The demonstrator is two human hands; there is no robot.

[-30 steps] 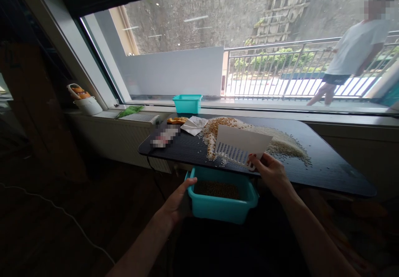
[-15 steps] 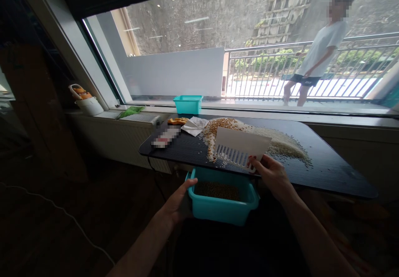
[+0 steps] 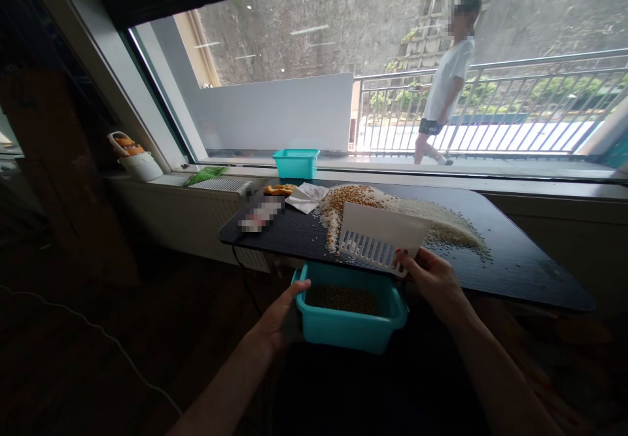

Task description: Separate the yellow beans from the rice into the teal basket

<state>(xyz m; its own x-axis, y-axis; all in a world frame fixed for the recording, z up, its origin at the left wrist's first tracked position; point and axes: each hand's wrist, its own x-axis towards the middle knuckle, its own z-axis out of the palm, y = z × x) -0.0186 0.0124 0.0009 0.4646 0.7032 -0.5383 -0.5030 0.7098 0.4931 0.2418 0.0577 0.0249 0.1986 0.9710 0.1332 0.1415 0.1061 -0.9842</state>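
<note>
My left hand (image 3: 285,308) grips the left rim of a turquoise plastic bin (image 3: 350,328), its thumb over the edge. Brown grains or beans (image 3: 343,299) cover the bottom of this bin, which is held just below the table's front edge. Between the thumb and fingers of my right hand (image 3: 432,279) is a white slotted scraper (image 3: 385,227), tilted above the table edge with its slots toward me. Behind the scraper, a spread pile of white rice-like grains (image 3: 451,223) lies on the table, mixed on the left with yellow-brown kernels (image 3: 350,194).
On the dark table (image 3: 520,266) are crumpled white paper (image 3: 307,197), an orange-yellow item (image 3: 279,189) and a blurred-out object (image 3: 262,215). A second turquoise bin (image 3: 296,163) stands at the window side. A radiator (image 3: 196,217) is at left. Outside, a person (image 3: 449,83) walks by a railing.
The scraper and my right hand have shifted slightly right and down. My left hand and the bin have stayed nearly still. The person outside has walked left.
</note>
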